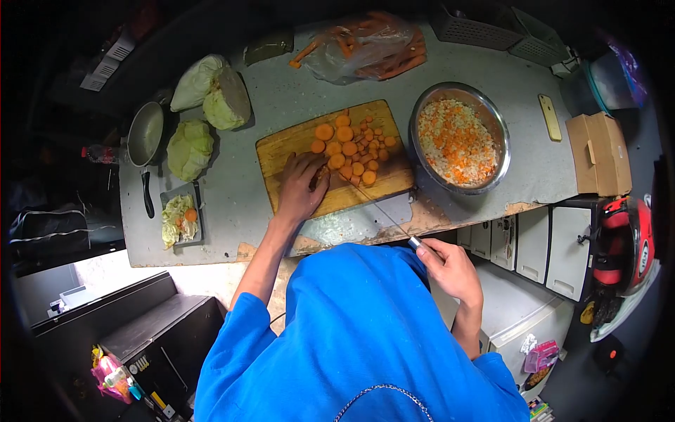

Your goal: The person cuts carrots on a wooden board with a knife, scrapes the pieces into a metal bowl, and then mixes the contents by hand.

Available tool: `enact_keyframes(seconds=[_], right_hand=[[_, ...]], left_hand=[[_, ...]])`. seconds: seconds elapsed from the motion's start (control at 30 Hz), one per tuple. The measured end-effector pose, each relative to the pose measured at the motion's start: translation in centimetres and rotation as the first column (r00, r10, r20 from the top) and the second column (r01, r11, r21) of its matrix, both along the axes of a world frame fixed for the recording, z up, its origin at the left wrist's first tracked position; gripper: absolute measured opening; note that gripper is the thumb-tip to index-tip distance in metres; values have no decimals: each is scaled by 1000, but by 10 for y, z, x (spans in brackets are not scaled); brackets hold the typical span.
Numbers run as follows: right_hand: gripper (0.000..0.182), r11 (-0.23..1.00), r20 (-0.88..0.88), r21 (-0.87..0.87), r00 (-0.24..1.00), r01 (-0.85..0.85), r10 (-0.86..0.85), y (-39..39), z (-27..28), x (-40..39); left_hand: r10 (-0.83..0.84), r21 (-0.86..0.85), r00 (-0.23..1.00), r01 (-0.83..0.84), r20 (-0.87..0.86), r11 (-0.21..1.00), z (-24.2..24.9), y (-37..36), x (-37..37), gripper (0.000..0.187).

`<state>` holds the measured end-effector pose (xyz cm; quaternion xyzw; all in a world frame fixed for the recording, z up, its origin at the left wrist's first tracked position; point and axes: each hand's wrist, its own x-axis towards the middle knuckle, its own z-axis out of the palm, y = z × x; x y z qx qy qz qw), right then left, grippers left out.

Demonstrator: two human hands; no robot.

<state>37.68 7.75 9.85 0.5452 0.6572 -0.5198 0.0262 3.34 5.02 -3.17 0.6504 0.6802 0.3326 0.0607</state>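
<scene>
A wooden cutting board (281, 151) bears many round carrot slices (336, 161), large at the left and smaller toward the right. My left hand (302, 184) rests on the board's left part with curled fingers, closed around a carrot piece that is mostly hidden. In my right hand (450, 267), near the table's front edge, is the handle of a knife (383, 209). Its thin blade slants up and left over the board, with the tip beside the slices near my left fingers.
A steel bowl (500, 148) of chopped orange and pale bits stands right of the board. Cabbages (190, 149), a pan (146, 133) and a small tray (200, 228) of scraps lie left. Behind are bagged carrots (365, 49); a phone (550, 117) and cardboard box (598, 155) are at right.
</scene>
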Motion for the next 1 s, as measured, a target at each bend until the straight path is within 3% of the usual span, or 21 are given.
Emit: enact_keyframes(seconds=[0.33, 0.4, 0.47, 0.5, 0.6, 0.7, 0.73, 0.8, 0.93, 1.0], right_hand=[[40, 996, -58, 54, 996, 68, -65, 0, -6, -14], [40, 995, -80, 51, 994, 81, -76, 2, -10, -19], [41, 995, -100, 48, 991, 91, -86, 5, -17, -28], [40, 982, -143, 140, 984, 124, -104, 5, -23, -35], [39, 951, -187, 265, 976, 158, -110, 13, -21, -62], [39, 924, -182, 372, 983, 86, -19, 20, -32, -80], [39, 925, -185, 370, 983, 83, -15, 20, -31, -82], [40, 978, -167, 196, 985, 67, -34, 21, -22, -87], [41, 945, -300, 323, 953, 49, 53, 13, -51, -78], [42, 997, -211, 70, 976, -32, 46, 13, -48, -77]], left_hand=[[73, 23, 989, -77, 129, 997, -1, -11, 7, 19], [101, 1, 966, -105, 236, 995, 8, -10, 14, 17], [56, 30, 989, -61, 137, 998, 3, -12, 14, 16], [9, 56, 999, -11, 35, 998, -1, -13, 14, 16], [-19, 12, 998, 18, 57, 1000, -7, -20, 2, 20], [8, 34, 994, -12, 105, 999, 4, -29, -2, 24], [12, 33, 995, -16, 103, 999, 10, -32, -3, 24], [49, 28, 987, -54, 153, 998, 19, -39, -3, 31], [124, -27, 972, -121, 199, 992, 14, -50, 2, 41], [144, -39, 985, -141, 95, 989, 5, -51, 5, 47]])
